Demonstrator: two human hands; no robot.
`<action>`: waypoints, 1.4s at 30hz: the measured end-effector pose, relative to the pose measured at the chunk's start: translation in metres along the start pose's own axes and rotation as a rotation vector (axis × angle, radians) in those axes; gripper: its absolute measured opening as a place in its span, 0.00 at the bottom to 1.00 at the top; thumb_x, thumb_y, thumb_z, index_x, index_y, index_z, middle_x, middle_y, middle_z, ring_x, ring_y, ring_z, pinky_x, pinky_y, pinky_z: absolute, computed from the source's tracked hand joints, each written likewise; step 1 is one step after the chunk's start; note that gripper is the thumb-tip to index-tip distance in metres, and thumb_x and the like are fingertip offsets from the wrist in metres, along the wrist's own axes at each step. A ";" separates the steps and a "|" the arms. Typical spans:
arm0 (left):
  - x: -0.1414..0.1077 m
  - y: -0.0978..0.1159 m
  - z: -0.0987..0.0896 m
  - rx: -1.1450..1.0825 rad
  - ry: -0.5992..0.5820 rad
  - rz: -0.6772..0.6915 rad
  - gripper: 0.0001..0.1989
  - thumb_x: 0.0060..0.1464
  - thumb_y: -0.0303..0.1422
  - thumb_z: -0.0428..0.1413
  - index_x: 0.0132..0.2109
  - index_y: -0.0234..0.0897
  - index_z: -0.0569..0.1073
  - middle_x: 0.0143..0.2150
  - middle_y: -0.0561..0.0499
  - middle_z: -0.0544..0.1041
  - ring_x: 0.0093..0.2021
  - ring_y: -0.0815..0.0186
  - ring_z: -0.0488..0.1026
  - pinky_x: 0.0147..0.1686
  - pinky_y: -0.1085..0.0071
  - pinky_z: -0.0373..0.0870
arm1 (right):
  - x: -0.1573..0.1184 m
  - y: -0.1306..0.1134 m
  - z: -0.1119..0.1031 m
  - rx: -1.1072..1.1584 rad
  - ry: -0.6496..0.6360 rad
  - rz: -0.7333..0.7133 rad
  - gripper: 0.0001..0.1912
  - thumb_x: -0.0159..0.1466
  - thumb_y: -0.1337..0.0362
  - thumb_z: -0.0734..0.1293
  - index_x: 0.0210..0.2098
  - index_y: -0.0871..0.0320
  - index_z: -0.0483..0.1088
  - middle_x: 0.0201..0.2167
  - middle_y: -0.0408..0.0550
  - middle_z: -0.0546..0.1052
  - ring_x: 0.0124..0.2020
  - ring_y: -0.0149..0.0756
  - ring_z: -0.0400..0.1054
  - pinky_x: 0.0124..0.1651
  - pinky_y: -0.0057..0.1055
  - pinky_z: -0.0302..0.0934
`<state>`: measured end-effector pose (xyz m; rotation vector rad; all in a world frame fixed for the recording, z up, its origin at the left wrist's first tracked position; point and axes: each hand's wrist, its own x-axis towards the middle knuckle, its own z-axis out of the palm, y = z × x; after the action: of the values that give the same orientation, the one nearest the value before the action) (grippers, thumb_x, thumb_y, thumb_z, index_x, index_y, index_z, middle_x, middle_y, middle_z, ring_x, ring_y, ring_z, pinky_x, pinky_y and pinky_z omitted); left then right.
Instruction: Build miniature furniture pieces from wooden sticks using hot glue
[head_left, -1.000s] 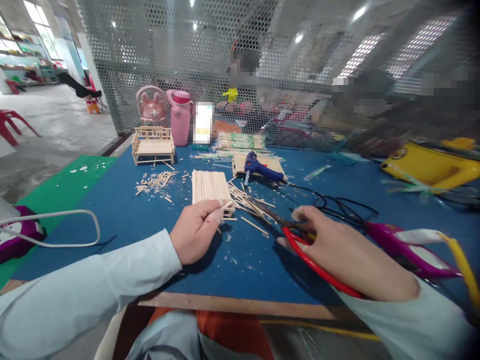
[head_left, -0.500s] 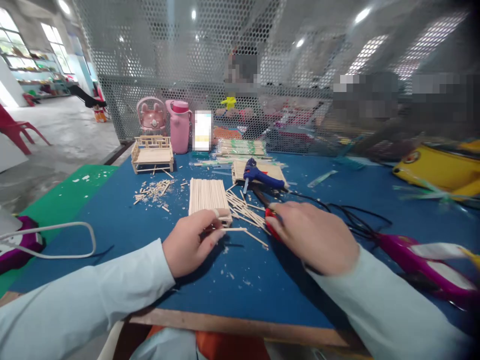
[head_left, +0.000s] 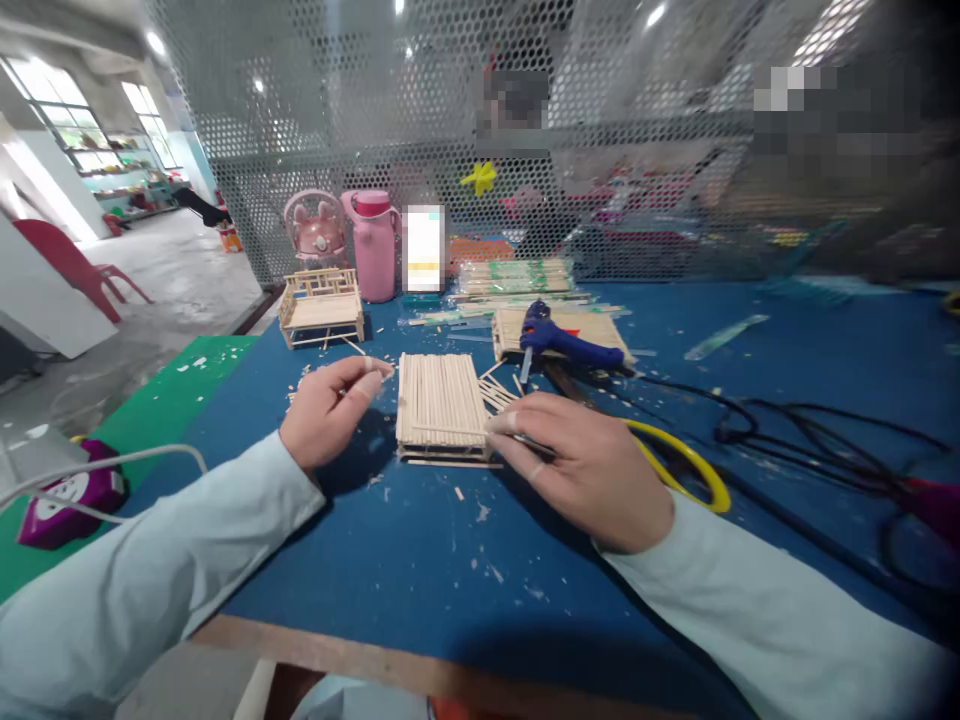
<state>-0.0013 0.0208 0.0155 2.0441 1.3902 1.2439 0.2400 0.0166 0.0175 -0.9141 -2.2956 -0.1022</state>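
Over the blue tabletop [head_left: 420, 570], the right hand [head_left: 589, 460] now pinches the stick [head_left: 450, 430], likely freeing the left hand [head_left: 322, 412], its grip unclear.

We see a flat platform [head_left: 439, 392] of pale side-by-side sticks and, crosswise over its near end, one thin stick [head_left: 448, 430].

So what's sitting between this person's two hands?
A small platform of wooden sticks lies on the blue table between the left hand and the right hand, as the head view shows.
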 end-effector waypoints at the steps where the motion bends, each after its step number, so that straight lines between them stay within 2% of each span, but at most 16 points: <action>1: 0.002 -0.007 -0.004 -0.010 -0.053 -0.017 0.14 0.56 0.35 0.47 0.38 0.32 0.74 0.33 0.48 0.77 0.34 0.66 0.72 0.33 0.71 0.68 | 0.000 -0.001 0.002 0.004 -0.011 0.007 0.10 0.62 0.64 0.60 0.29 0.56 0.72 0.31 0.48 0.76 0.35 0.35 0.70 0.39 0.33 0.65; 4: 0.000 -0.016 -0.007 -0.059 -0.194 0.012 0.14 0.55 0.35 0.48 0.37 0.33 0.75 0.33 0.48 0.78 0.34 0.66 0.73 0.34 0.71 0.68 | 0.000 -0.003 0.006 0.002 -0.053 0.002 0.10 0.63 0.64 0.60 0.29 0.56 0.72 0.29 0.49 0.76 0.34 0.36 0.69 0.40 0.35 0.65; 8: -0.011 -0.006 -0.003 0.004 -0.269 0.124 0.12 0.51 0.34 0.53 0.40 0.32 0.75 0.28 0.49 0.75 0.24 0.71 0.67 0.25 0.75 0.64 | 0.000 -0.001 0.008 0.012 -0.095 -0.027 0.10 0.63 0.64 0.60 0.30 0.57 0.72 0.29 0.49 0.75 0.34 0.36 0.68 0.39 0.35 0.64; 10: -0.014 0.000 -0.001 0.066 -0.259 0.177 0.13 0.49 0.32 0.55 0.40 0.31 0.75 0.24 0.52 0.71 0.21 0.73 0.63 0.22 0.76 0.61 | 0.000 0.000 0.009 0.024 -0.109 -0.039 0.10 0.62 0.65 0.60 0.30 0.58 0.72 0.28 0.50 0.75 0.33 0.36 0.68 0.38 0.35 0.64; 12: -0.014 0.002 0.001 0.108 -0.239 0.191 0.11 0.48 0.32 0.56 0.39 0.31 0.75 0.23 0.53 0.69 0.22 0.73 0.63 0.22 0.76 0.62 | 0.001 0.000 0.011 0.026 -0.119 -0.035 0.10 0.63 0.65 0.60 0.30 0.58 0.72 0.29 0.50 0.75 0.33 0.36 0.67 0.39 0.35 0.64; 16: -0.014 -0.001 0.005 0.092 -0.255 0.145 0.08 0.49 0.33 0.56 0.34 0.32 0.76 0.24 0.52 0.71 0.24 0.72 0.65 0.24 0.76 0.63 | 0.001 -0.001 0.011 0.028 -0.127 -0.013 0.10 0.63 0.64 0.60 0.29 0.58 0.71 0.29 0.50 0.74 0.34 0.37 0.67 0.40 0.35 0.63; 19: -0.014 -0.002 0.005 0.084 -0.233 0.128 0.12 0.52 0.33 0.53 0.41 0.32 0.74 0.26 0.52 0.70 0.24 0.72 0.65 0.24 0.75 0.64 | 0.003 -0.001 0.007 0.061 -0.116 0.053 0.09 0.62 0.65 0.59 0.29 0.58 0.69 0.28 0.49 0.73 0.33 0.36 0.67 0.39 0.33 0.62; 21: -0.014 -0.002 0.006 0.157 -0.205 0.189 0.16 0.52 0.33 0.52 0.47 0.31 0.72 0.30 0.49 0.70 0.28 0.69 0.66 0.27 0.73 0.66 | 0.004 -0.001 0.004 0.086 -0.058 0.162 0.08 0.62 0.66 0.59 0.29 0.56 0.68 0.28 0.47 0.73 0.32 0.34 0.67 0.37 0.31 0.61; 24: -0.014 -0.004 0.008 0.347 -0.202 0.349 0.17 0.52 0.36 0.54 0.47 0.31 0.73 0.36 0.45 0.69 0.35 0.64 0.65 0.35 0.65 0.67 | 0.003 0.000 0.003 0.157 0.004 0.266 0.05 0.62 0.66 0.60 0.30 0.56 0.66 0.31 0.46 0.75 0.33 0.34 0.69 0.38 0.30 0.61; 26: -0.015 -0.006 0.012 0.428 -0.192 0.425 0.14 0.53 0.36 0.54 0.43 0.32 0.75 0.34 0.45 0.69 0.35 0.63 0.65 0.35 0.64 0.66 | 0.003 0.000 0.005 0.208 -0.048 0.259 0.05 0.62 0.66 0.59 0.31 0.56 0.65 0.33 0.46 0.76 0.35 0.34 0.70 0.39 0.29 0.61; 29: -0.017 -0.009 0.016 0.432 -0.115 0.510 0.10 0.54 0.34 0.54 0.38 0.34 0.77 0.30 0.47 0.70 0.31 0.66 0.65 0.31 0.69 0.65 | 0.002 -0.001 0.008 0.225 -0.139 0.261 0.06 0.63 0.66 0.58 0.30 0.56 0.64 0.34 0.46 0.76 0.35 0.35 0.71 0.38 0.29 0.60; 32: -0.018 -0.011 0.018 0.385 -0.046 0.584 0.06 0.53 0.30 0.55 0.33 0.35 0.77 0.29 0.49 0.71 0.29 0.68 0.66 0.28 0.72 0.65 | 0.002 -0.002 0.008 0.222 -0.164 0.281 0.07 0.63 0.66 0.58 0.30 0.56 0.64 0.36 0.47 0.77 0.38 0.36 0.71 0.40 0.30 0.60; 36: -0.016 -0.010 0.014 0.352 -0.042 0.616 0.07 0.54 0.29 0.54 0.30 0.33 0.75 0.29 0.48 0.74 0.30 0.68 0.68 0.29 0.73 0.66 | 0.001 -0.005 0.006 0.194 -0.197 0.272 0.06 0.63 0.66 0.58 0.30 0.56 0.64 0.38 0.48 0.77 0.39 0.37 0.71 0.39 0.31 0.60; 39: -0.017 -0.002 0.010 0.328 -0.111 0.691 0.08 0.55 0.30 0.53 0.30 0.35 0.75 0.30 0.47 0.75 0.30 0.67 0.68 0.31 0.71 0.65 | 0.000 -0.006 0.006 0.177 -0.205 0.273 0.07 0.63 0.65 0.57 0.30 0.56 0.64 0.38 0.49 0.77 0.39 0.38 0.71 0.39 0.31 0.60; 42: -0.025 0.013 0.012 0.186 -0.361 0.825 0.10 0.58 0.28 0.48 0.32 0.35 0.74 0.30 0.49 0.77 0.30 0.67 0.69 0.31 0.71 0.64 | 0.001 -0.005 0.006 0.183 -0.209 0.270 0.07 0.64 0.64 0.57 0.30 0.56 0.64 0.38 0.49 0.77 0.40 0.39 0.71 0.40 0.32 0.60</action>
<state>0.0130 -0.0050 0.0072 2.9329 0.5015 0.9331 0.2330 0.0147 0.0141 -1.1724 -2.2962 0.3283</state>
